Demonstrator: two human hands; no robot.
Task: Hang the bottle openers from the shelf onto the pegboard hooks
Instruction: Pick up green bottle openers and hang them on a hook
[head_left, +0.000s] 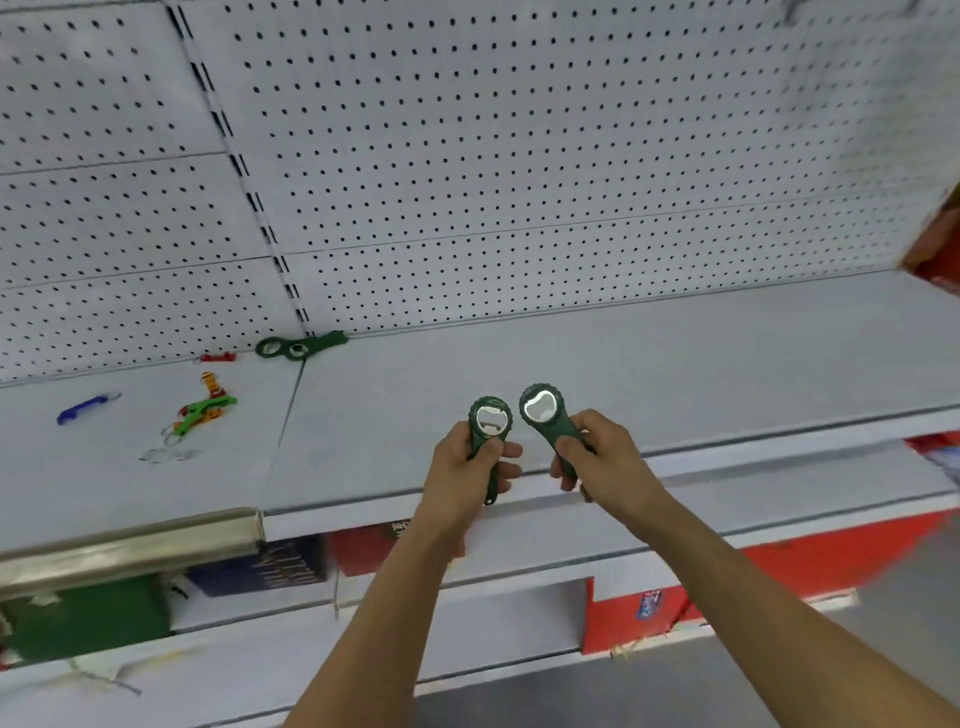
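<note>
I have a green opener in each hand, both held over the front of the shelf (675, 364): my left hand (470, 467) curls round the handle of the left opener (490, 418), thumb pressed across its neck, and my right hand (597, 457) grips the right opener (543, 408) the same way, its head tipped toward 11 o'clock. They look light and stiff, I judge: moulded plastic bodies with a scalloped, bottle-cap rim and a shiny metal insert in the round head. The plastic seems smooth, so I would hold low on the handle and leave the head free, since whichever opening takes a hook must stay clear of my fingers. The pegboard (519, 156) is flat painted sheet with regular rows of small holes; I see no hooks in it here. More stock lies on the shelf at 10 o'clock: two dark green openers (298, 345) against the board, a blue one (85, 408), and a tangle of light green and orange ones (205, 408) with thin key rings.
</note>
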